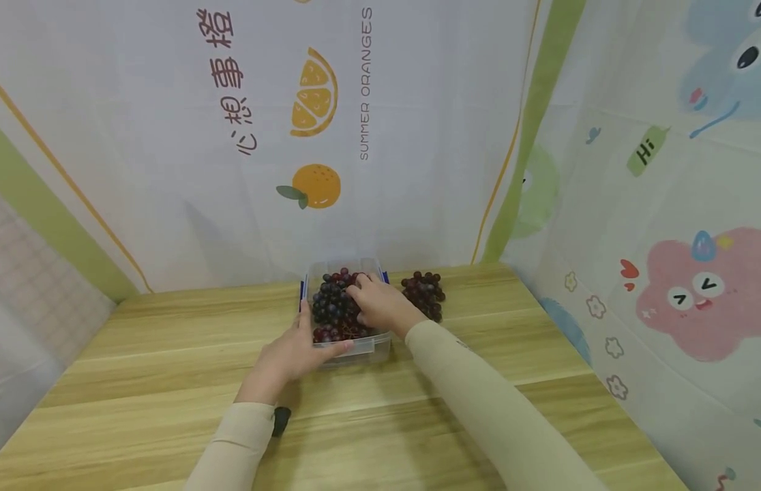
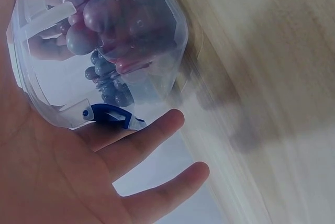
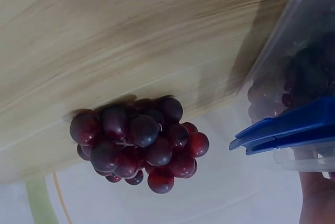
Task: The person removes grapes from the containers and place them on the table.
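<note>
The sleeves (image 1: 487, 402) are cream-coloured, long and close-fitting.

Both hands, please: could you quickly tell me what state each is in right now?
Left hand: open, touching the clear box.
Right hand: at the grapes in the box; whether it grips any cannot be told.

Grapes (image 1: 333, 305) in clear box (image 1: 381, 352); bunch (image 3: 141, 144) beside

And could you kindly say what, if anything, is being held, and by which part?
The left hand, fingers straight, touches the box at its near left corner. Whether the right hand, inside the box, holds grapes cannot be told.
</note>
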Tool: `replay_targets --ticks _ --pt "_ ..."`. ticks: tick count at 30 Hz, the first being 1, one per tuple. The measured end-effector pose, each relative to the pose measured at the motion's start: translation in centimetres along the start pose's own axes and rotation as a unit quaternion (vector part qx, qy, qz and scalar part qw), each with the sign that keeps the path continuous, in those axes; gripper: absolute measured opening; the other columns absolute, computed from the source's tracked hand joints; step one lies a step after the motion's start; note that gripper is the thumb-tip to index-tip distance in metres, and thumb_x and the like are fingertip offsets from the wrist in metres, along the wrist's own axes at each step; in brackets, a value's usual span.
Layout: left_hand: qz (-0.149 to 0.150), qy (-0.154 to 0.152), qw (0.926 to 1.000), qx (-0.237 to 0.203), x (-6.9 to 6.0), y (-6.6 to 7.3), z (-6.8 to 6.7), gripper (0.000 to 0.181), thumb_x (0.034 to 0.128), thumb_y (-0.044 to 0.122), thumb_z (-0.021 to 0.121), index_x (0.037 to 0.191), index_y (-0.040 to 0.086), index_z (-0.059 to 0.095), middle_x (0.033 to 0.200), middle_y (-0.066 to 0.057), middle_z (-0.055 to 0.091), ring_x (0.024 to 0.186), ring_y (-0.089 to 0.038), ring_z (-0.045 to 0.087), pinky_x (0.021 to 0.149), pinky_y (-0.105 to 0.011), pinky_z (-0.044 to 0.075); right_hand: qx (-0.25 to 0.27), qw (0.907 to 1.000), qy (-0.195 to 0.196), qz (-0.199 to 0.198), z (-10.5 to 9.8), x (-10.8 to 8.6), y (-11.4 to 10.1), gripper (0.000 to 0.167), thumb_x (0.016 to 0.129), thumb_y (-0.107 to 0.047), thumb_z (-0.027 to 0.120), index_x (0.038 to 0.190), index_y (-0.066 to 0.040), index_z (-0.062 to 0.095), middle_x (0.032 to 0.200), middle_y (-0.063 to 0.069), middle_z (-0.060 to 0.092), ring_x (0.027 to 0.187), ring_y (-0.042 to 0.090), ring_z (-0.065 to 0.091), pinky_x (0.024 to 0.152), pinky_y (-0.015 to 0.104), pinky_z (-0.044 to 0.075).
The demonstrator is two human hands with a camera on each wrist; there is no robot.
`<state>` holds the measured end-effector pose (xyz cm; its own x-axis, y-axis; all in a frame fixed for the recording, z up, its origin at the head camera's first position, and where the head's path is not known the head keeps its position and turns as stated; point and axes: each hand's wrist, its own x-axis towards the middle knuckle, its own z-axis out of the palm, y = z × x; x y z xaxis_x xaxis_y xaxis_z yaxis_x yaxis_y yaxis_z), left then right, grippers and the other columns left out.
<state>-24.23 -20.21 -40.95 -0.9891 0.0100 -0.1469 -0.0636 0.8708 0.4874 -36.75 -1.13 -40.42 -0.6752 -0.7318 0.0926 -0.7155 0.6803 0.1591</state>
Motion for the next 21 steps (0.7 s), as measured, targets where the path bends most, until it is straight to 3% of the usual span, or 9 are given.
replay_targets --ticks 14,21 --pt "-0.001 0.003 1.0000 0.000 -0.1 0.0 -0.1 0.146 0.0804 0.098 0.052 0.169 0.002 -0.014 0.172 -0.031 0.025 0.144 -0.050 0.054 0.090 -0.061 0.058 -0.013 0.9997 -0.014 -0.013 -0.8 -0.1 -0.3 0.051 0.103 -0.028 0.073 0.150 -0.015 0.058 0.149 0.010 0.056 0.139 0.029 0.054 0.110 0.039 0.055" --pt "0.000 0.000 1.0000 -0.003 -0.1 0.0 -0.3 0.146 0.0811 0.097 0.052 0.168 0.002 -0.016 0.173 -0.032 0.021 0.149 -0.051 0.047 0.098 -0.063 0.055 -0.005 0.9985 -0.048 -0.027 -2.0 0.4 0.1 0.052 0.104 -0.025 0.071 0.153 -0.014 0.056 0.151 0.012 0.056 0.138 0.029 0.055 0.112 0.041 0.053"
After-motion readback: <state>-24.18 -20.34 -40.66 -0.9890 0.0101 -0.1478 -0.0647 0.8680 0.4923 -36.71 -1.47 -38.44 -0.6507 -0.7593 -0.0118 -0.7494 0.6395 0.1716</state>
